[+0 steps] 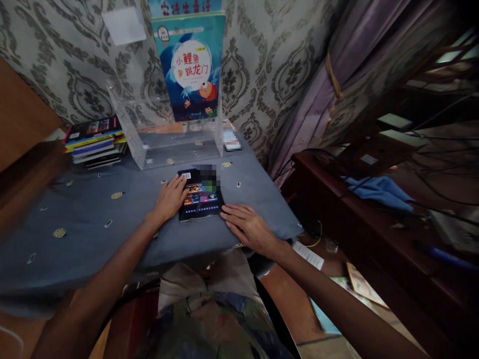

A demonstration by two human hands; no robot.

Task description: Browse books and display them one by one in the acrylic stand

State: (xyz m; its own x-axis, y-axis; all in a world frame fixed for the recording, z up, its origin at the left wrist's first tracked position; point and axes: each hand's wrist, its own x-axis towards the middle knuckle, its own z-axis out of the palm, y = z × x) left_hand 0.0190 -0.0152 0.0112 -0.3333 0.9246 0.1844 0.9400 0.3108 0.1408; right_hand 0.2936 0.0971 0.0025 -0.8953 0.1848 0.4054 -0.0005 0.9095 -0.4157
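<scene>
A dark book [200, 203] with small colourful pictures and a barcode lies flat and closed on the grey-blue tablecloth [86, 214]. My left hand [172, 196] rests along its left edge, fingers stretched toward the barcode corner. Beside the lower right corner lies my right hand [247, 225], fingers extended and the tips touching the book's edge. Neither hand is wrapped around anything. Behind the book stands a clear plastic rack [129, 132], with a blue-green children's book [194, 70] upright in it.
A stack of books [98, 142] sits left of the rack. To the right, a dark wooden desk [366, 214] carries cables and a blue cloth [377, 192]. A purple curtain [318, 94] hangs by the wall. Papers and books [364, 284] lie low at the right.
</scene>
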